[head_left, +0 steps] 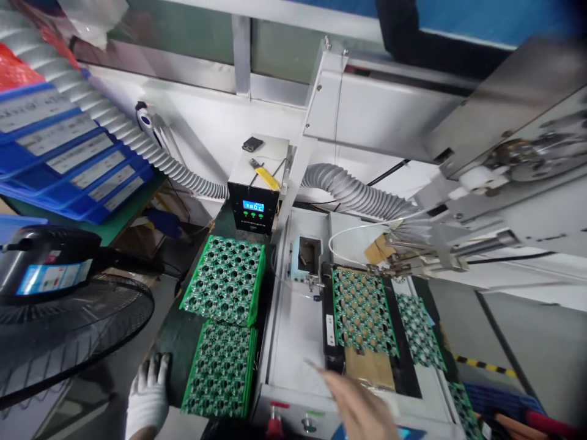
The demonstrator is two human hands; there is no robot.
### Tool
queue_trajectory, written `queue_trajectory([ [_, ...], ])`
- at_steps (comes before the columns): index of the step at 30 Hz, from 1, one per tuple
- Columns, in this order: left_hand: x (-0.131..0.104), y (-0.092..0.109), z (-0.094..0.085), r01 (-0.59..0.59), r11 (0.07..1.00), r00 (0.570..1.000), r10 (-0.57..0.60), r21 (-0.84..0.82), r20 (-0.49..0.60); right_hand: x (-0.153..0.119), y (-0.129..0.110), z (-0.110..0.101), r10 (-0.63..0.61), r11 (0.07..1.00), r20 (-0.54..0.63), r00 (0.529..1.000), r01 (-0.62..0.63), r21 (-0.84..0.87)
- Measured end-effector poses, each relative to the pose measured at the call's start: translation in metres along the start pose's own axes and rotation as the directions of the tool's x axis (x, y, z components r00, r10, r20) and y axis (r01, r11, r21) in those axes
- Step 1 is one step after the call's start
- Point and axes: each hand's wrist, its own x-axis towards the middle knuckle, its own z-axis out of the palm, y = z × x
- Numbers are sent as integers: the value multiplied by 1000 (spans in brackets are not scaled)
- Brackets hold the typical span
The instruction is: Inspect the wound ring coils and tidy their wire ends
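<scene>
My left hand [147,394], in a white glove with dark fingertips, lies with fingers spread at the dark bench edge, left of a stack of green circuit panels [217,370]. It holds nothing. A second stack of panels [224,278] sits behind that one. My right hand [360,403], bare and smeared by motion, hovers over the front of the white machine [298,330]; its fingers are too blurred to read. Beyond it, a green panel [364,308] lies in the machine's black fixture, under the metal nozzle assembly. Another panel [419,330] lies to the right of the fixture.
A black control box [253,211] with a lit display stands at the back, a yellow cutter [267,178] on top. A caged fan [68,330] and blue bins [68,153] are at left. Grey hoses run behind. A red knob [275,421] is at the machine's front.
</scene>
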Motion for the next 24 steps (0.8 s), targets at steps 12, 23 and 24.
queue_trajectory([
  [12,-7,1,-3,40,992,999,-41,-120,-8,-45,132,85,475,836,14,880,-457,305],
  [23,-66,19,-9,119,910,992,-91,-397,88,-88,157,40,469,852,243,849,-507,130],
  [24,-84,25,-7,156,891,986,-118,-426,115,-99,160,33,462,856,306,833,-509,92],
])
